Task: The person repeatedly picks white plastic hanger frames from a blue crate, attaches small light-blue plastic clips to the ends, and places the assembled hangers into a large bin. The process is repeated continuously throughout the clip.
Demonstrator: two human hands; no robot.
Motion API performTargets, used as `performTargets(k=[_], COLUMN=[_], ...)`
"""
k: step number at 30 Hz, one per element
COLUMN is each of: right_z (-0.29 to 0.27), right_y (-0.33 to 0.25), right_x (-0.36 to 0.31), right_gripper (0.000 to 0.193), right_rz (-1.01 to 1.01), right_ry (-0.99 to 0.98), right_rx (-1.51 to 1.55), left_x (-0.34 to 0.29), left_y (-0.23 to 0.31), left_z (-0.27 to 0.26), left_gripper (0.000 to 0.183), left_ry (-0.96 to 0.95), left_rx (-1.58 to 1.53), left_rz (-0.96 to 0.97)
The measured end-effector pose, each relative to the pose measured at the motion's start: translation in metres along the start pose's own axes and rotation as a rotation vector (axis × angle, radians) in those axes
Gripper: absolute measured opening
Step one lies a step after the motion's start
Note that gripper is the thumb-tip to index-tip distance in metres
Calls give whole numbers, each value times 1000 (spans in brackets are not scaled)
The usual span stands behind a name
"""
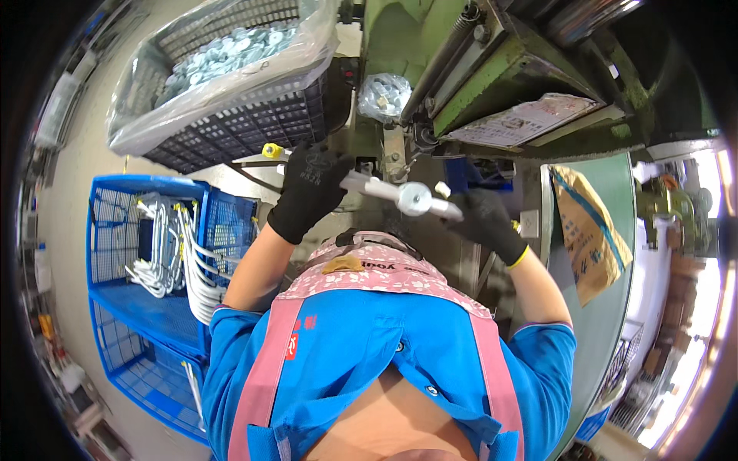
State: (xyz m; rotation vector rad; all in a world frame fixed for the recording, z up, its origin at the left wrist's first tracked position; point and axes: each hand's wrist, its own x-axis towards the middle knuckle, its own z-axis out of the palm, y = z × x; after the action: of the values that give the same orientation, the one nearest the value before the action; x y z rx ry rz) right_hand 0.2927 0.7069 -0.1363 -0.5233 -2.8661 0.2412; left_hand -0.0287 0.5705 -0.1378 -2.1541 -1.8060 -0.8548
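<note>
A white tube with a round, pale metal disc (415, 198) at its middle stretches between my hands, blurred by motion. My left hand (311, 184), in a black glove, is closed round the tube's left part. On the other side my right hand (486, 221), gloved in black and smeared, has its fingers closed at the tube's right end. A yellow tip (271, 150) shows beside the left hand, and a smaller yellow spot beside the right one. Just above the disc appears a small white piece (442, 188); whether it belongs to the tube I cannot tell.
Ahead stands a green machine (492, 92) with a bag of small parts (384, 97) on it. At left are a black crate (238, 127) of metal discs, lined with plastic, and a blue crate (146, 184) with bent white tubes (188, 253). A brown paper sack (590, 238) lies on the right-hand table.
</note>
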Motion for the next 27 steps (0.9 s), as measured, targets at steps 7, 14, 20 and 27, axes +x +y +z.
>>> performTargets(k=[7, 14, 20, 27], right_z=[57, 66, 82, 93], right_y=[-19, -8, -13, -81], right_x=[13, -15, -11, -9], right_gripper=[35, 32, 30, 28], right_rz=[36, 122, 97, 1], right_ry=[-704, -713, -675, -761], right_rx=[1196, 1176, 1125, 1094], left_x=[-44, 5, 18, -4], left_y=[90, 243, 264, 298], left_z=[14, 98, 99, 29], left_gripper=[44, 29, 24, 21], left_ry=[149, -200, -110, 173], left_rx=[-404, -784, -943, -1178], left_rz=[-16, -321, -257, -112])
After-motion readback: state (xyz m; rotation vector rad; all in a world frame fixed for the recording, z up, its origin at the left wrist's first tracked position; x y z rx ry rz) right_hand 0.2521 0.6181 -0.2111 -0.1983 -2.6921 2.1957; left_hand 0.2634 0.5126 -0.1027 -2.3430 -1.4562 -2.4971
